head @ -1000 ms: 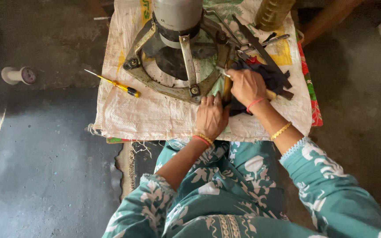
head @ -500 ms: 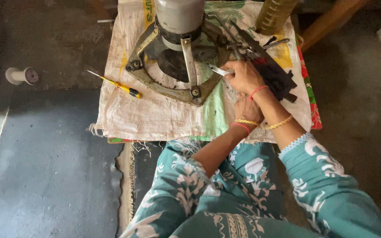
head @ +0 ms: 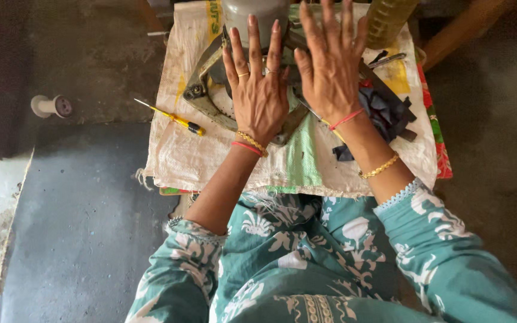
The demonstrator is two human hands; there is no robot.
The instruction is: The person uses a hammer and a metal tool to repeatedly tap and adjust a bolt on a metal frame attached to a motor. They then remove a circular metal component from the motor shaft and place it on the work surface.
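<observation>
Both hands have lifted off the tools: left hand [head: 258, 96] and right hand [head: 330, 66] hover with fingers spread, empty, over the motor [head: 255, 15] near the sack's [head: 210, 161] far edge.

Counted — what lies under my hands

Two hands of mine, left hand [head: 259, 96] and right hand [head: 330, 66], both spread flat with fingers apart, holding nothing. One grey motor [head: 255, 13] in one metal frame [head: 201, 81]. One yellow screwdriver [head: 172, 118]. One woven sack [head: 222, 158]. One heap of dark scraps [head: 387, 113]. One bottle [head: 390, 21]. One white spool [head: 52, 106] — off on the floor.
</observation>
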